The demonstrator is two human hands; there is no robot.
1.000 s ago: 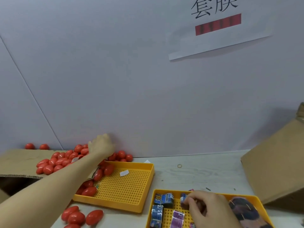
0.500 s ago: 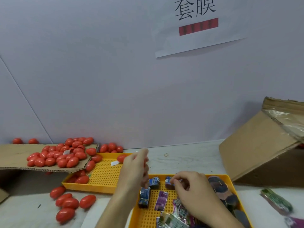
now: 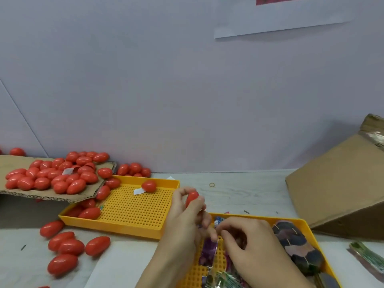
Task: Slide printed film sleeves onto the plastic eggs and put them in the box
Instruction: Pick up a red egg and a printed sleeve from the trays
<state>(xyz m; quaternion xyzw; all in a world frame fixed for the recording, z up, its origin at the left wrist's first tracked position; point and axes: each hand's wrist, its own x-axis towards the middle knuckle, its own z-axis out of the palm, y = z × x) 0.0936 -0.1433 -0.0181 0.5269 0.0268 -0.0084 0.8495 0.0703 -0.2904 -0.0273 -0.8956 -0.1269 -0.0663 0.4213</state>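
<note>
While the cardboard box [image 3: 340, 188] lies tipped at the right of the surface [image 3: 239, 192], well apart from the work, the left hand [image 3: 182, 221] pinches a red plastic egg [image 3: 191, 198] above the near yellow tray [image 3: 309, 229]. Curled low in that tray, the right hand [image 3: 253, 244] seems to pinch a printed film sleeve [image 3: 207, 252], hard to confirm. Best to spread the sleeve's mouth fully, then feed the egg in narrow end first.

red egg [image 3: 191, 197] held above purple sleeve [image 3: 208, 251].
</note>
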